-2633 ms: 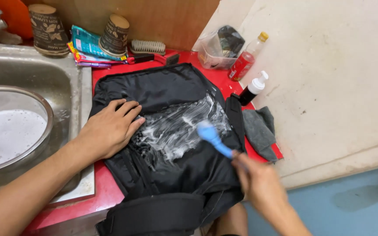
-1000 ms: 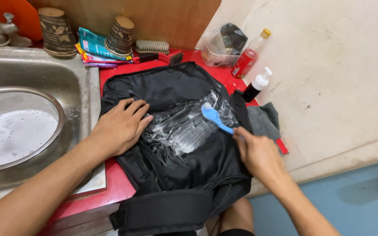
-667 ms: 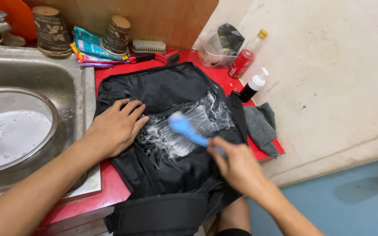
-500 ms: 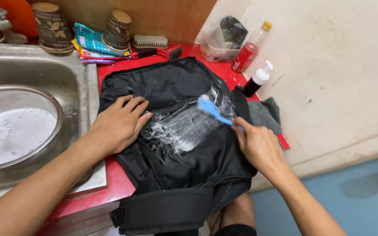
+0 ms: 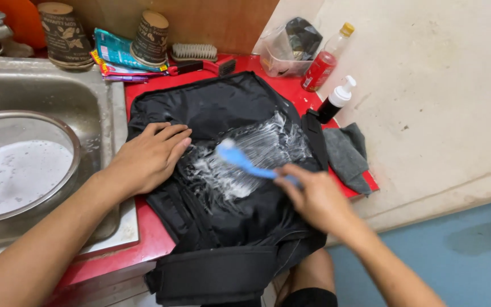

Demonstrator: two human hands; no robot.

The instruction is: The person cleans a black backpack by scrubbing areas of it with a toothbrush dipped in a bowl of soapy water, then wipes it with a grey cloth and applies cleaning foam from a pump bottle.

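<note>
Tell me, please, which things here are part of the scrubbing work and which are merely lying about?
In use: left hand pressing flat on the black bag; right hand holding the blue brush; soapy foam.

Lying about: grey cloth, pump bottle, red bottle, wooden brush, paper cups, bowl of soapy water.

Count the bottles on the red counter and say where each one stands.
2. A clear bottle with red liquid and a yellow cap stands beside the plastic container at the back. A dark pump bottle with a white top stands just behind the grey cloth. Others may be hidden.
</note>
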